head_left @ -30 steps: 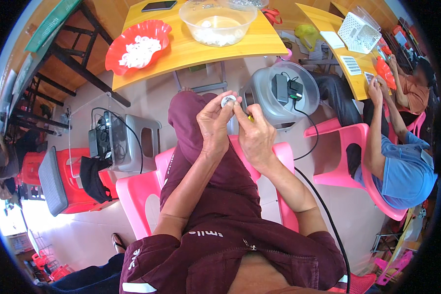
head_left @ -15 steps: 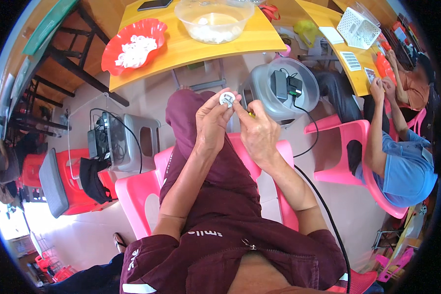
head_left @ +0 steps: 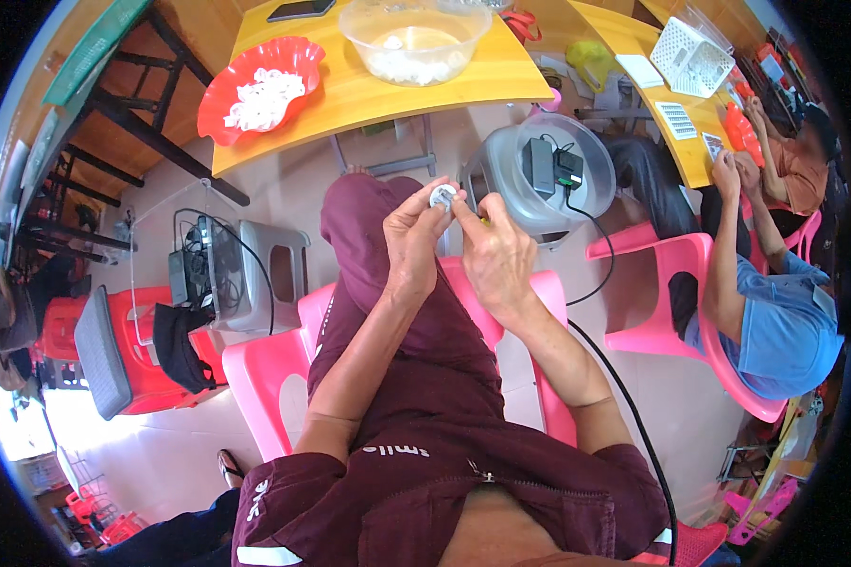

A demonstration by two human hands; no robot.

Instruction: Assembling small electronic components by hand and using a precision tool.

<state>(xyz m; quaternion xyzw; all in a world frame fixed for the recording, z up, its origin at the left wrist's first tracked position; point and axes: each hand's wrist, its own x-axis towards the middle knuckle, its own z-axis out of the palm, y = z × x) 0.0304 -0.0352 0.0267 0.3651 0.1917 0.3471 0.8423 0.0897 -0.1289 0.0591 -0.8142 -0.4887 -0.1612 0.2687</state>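
Between the thumb and fingers of my left hand is a small round white plastic part with a recess in its face. My right hand is closed around a thin tool, of which only a yellowish bit shows. Its fingertips meet the edge of the white part. Both hands are above my lap, apart from the table. Beyond them, a red wavy-rimmed tray with a pile of white pieces and a clear plastic basin with more white pieces stand on the yellow table.
A grey stool bears a clear tub with black power adapters; a black cable runs past my right arm. At right, a person in a blue shirt sits on a pink chair. A dark phone lies at the table's back.
Both hands have shifted very slightly, the white part moving a little right and nearer to me. My grip on it and on the tool stays the same.
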